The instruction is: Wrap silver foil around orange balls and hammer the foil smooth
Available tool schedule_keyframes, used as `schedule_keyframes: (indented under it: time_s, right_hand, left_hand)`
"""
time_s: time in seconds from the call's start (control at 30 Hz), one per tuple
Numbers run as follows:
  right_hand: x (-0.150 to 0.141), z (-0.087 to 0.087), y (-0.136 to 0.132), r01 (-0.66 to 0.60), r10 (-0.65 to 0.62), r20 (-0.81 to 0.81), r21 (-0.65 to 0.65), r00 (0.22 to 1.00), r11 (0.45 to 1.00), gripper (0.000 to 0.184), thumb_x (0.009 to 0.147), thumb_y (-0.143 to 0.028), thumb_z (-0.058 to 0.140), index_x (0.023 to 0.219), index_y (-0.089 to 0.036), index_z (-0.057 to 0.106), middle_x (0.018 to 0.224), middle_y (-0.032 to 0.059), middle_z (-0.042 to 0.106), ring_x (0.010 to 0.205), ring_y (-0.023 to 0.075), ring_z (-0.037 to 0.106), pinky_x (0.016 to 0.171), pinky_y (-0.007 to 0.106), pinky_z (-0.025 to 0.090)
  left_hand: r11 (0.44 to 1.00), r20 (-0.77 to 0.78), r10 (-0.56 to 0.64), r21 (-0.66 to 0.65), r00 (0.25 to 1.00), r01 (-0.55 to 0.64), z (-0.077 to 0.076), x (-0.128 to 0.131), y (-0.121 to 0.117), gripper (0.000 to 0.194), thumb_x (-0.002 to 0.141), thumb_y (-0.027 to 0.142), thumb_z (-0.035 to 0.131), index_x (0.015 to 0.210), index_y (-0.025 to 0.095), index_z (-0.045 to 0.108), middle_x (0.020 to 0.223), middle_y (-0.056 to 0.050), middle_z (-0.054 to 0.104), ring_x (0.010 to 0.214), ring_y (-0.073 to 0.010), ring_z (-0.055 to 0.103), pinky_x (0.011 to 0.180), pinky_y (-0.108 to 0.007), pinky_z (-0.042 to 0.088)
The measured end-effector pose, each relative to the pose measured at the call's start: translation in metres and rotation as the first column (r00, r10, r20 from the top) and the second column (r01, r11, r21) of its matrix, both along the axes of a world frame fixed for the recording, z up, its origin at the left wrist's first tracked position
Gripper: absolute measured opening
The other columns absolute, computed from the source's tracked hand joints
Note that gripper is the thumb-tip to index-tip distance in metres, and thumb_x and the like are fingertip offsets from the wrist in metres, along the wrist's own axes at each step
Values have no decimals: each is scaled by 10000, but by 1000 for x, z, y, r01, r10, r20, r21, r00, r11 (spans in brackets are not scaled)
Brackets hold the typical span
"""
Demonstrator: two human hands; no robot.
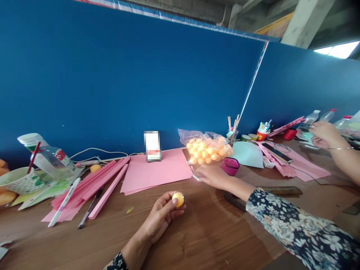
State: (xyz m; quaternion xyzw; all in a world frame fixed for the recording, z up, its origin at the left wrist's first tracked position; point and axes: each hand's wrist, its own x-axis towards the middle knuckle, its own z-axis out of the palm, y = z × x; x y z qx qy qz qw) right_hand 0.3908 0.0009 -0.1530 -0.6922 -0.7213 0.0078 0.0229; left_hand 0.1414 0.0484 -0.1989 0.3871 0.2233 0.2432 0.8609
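Note:
Between the thumb and fingers of my left hand (pixel 165 212) is a yellow-orange ping-pong ball (pixel 178 200), held just above the brown table. My right hand (pixel 209 175) reaches forward, fingers bent down at a small pale, shiny thing (pixel 196 177) by the right edge of the pink paper sheets (pixel 157 170); what it is I cannot make out. Right behind that hand lies a clear plastic bag (pixel 194 135) full of similar balls (pixel 206 150). A magenta ring-shaped item (pixel 230 166) stands beside my right wrist. Under my right forearm lies a dark curved tool with a wooden handle (pixel 281 191).
A phone-like screen (pixel 153 146) leans against the blue partition (pixel 135 75). Pink strips (pixel 92 180), pens (pixel 64 202), a bottle (pixel 60 159) and a bowl (pixel 17 178) lie left. Rightward are a pen cup (pixel 262 135), a phone (pixel 277 152) and another person's hands (pixel 323 133).

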Motion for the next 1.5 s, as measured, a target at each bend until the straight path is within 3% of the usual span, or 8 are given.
schedule_keyframes:
  time_s: [0.1, 0.17, 0.4, 0.83, 1.1, 1.23, 1.4, 1.5]
  right_hand:
    - [15, 2, -28, 74, -66, -93, 83, 993, 994, 284, 862, -324, 430, 1117, -213, 488, 1031, 75, 599, 811, 178, 590, 670, 261, 420]
    - [31, 0, -57, 151, -130, -171, 119, 977, 981, 258, 867, -333, 413, 1083, -216, 494, 940, 55, 626, 786, 177, 599, 686, 275, 437]
    - [79, -29, -151, 244, -252, 27, 157, 967, 957, 247, 868, -343, 411, 1052, -238, 538, 1033, 70, 611, 932, 239, 570, 783, 371, 439]
    - [64, -34, -167, 297, -315, 77, 189, 946, 936, 241, 865, -381, 421, 998, -247, 571, 946, 60, 626, 852, 232, 596, 707, 344, 470]
    - [67, -43, -155, 369, -401, 84, 256, 912, 894, 261, 867, -367, 410, 994, -219, 583, 905, 68, 632, 849, 245, 601, 720, 367, 472]
    - [67, -28, -138, 373, -380, -9, 211, 925, 903, 289, 839, -416, 445, 1022, -241, 585, 1004, 58, 616, 848, 230, 612, 699, 341, 482]
    - [27, 8, -81, 264, -272, -16, 304, 962, 915, 248, 865, -340, 438, 1035, -227, 580, 1068, 62, 594, 964, 213, 545, 832, 330, 412]
    - [3, 12, -37, 180, -189, 42, 163, 981, 970, 196, 865, -256, 449, 923, -208, 629, 937, 61, 635, 927, 202, 539, 829, 311, 379]
  left_hand:
    - [1000, 1, -5, 4, 1000, 5, -2, 0, 1, 239, 707, 251, 687, 919, 157, 627, 906, -74, 668, 788, -177, 640, 710, -277, 486]
    - [1000, 7, -16, 8, 1000, 16, -4, -1, 2, 234, 721, 244, 674, 933, 160, 623, 916, -74, 664, 803, -181, 639, 723, -282, 487]
    - [1000, 1, -22, 15, 1000, 22, -1, -1, 0, 234, 731, 254, 665, 939, 153, 627, 922, -92, 674, 829, -192, 635, 733, -282, 482]
    - [998, -17, -25, 57, 1000, 26, 3, -2, -2, 224, 751, 253, 643, 951, 154, 625, 921, -85, 662, 849, -188, 625, 756, -286, 484]
    - [998, -17, -25, 60, 1000, 26, 1, -2, -2, 209, 766, 248, 626, 954, 157, 616, 928, -82, 658, 848, -183, 623, 758, -283, 483]
    - [998, -14, -22, 52, 1000, 23, -2, -1, -1, 221, 759, 246, 634, 958, 153, 612, 923, -83, 659, 834, -180, 628, 745, -278, 490]
    - [997, 2, -43, 59, 999, 43, -6, -1, 2, 197, 784, 235, 605, 967, 161, 602, 956, -73, 648, 856, -179, 627, 759, -279, 488]
    - [996, -4, -50, 69, 999, 50, -7, -3, 2, 199, 792, 233, 596, 976, 157, 596, 964, -77, 643, 863, -177, 624, 756, -271, 486]
